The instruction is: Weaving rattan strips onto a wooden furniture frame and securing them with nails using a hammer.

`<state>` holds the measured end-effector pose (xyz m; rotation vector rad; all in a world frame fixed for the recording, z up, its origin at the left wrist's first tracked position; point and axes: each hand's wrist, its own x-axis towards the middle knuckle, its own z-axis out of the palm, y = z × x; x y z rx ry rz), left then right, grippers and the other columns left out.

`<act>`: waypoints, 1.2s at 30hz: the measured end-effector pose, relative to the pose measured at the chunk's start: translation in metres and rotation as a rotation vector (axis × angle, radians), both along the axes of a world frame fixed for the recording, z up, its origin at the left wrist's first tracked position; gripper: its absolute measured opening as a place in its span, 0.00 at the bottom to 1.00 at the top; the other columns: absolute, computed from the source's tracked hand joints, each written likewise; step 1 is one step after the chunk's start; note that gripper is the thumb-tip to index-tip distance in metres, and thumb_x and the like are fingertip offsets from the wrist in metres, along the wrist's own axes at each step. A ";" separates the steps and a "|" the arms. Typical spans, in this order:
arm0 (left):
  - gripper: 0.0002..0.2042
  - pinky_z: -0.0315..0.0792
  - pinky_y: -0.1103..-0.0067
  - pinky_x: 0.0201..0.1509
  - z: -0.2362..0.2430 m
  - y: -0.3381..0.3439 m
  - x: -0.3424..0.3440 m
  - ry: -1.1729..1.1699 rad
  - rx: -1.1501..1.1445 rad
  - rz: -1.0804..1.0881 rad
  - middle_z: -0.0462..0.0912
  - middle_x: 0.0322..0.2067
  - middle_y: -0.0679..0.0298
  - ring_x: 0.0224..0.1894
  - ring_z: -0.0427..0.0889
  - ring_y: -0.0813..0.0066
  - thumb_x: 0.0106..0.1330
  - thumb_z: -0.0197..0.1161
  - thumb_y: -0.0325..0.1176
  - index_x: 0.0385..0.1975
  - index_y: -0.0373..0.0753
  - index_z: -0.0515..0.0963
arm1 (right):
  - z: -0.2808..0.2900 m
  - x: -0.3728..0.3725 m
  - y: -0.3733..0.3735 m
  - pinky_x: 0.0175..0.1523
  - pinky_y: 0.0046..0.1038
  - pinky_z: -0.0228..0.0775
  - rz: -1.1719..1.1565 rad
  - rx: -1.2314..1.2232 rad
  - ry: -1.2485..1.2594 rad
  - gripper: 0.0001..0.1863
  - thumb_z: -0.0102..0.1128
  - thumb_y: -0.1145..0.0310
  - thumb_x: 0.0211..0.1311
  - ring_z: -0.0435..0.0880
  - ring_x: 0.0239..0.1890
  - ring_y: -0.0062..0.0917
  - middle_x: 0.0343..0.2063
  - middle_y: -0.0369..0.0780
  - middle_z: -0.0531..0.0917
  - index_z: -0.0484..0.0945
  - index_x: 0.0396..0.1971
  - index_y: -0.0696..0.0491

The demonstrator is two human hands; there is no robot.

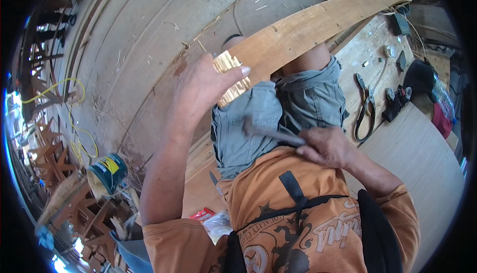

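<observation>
A long flat wooden board lies across my knees, running from my left hand to the far right. My left hand is closed at the board's near end, its thumb pressing on a pale golden block with a rough, ridged face. Whether that block is joined to the board I cannot tell. In my right hand is a hammer, gripped by its handle over my lap. The hammer's head is smeared by motion, apart from the block and the board.
Tin snips lie on a wooden surface at my right, near a dark cap. On the left are a green can of thin sticks, several brown star-shaped pieces and a yellow cord. Wood scraps litter the floor.
</observation>
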<state>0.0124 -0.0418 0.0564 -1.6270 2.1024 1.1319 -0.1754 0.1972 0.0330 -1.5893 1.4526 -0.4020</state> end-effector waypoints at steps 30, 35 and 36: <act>0.39 0.51 0.59 0.68 -0.027 0.031 0.009 0.265 -0.433 0.109 0.53 0.63 0.40 0.67 0.53 0.45 0.53 0.71 0.42 0.59 0.28 0.58 | -0.041 0.035 -0.114 0.53 0.33 0.64 -0.135 -0.889 0.267 0.19 0.61 0.67 0.49 0.72 0.51 0.30 0.46 0.36 0.74 0.76 0.44 0.48; 0.39 0.51 0.58 0.68 -0.023 0.032 0.004 0.223 -0.487 0.074 0.52 0.63 0.40 0.67 0.53 0.45 0.54 0.70 0.43 0.60 0.29 0.57 | -0.036 0.036 -0.112 0.55 0.33 0.63 -0.120 -0.838 0.341 0.19 0.56 0.66 0.50 0.70 0.52 0.30 0.47 0.37 0.73 0.75 0.45 0.50; 0.39 0.50 0.58 0.68 -0.021 0.033 0.003 0.200 -0.513 0.075 0.52 0.63 0.40 0.67 0.53 0.45 0.54 0.70 0.42 0.60 0.30 0.57 | -0.034 0.037 -0.112 0.55 0.33 0.63 -0.120 -0.830 0.357 0.19 0.54 0.66 0.51 0.70 0.52 0.30 0.47 0.37 0.73 0.74 0.46 0.50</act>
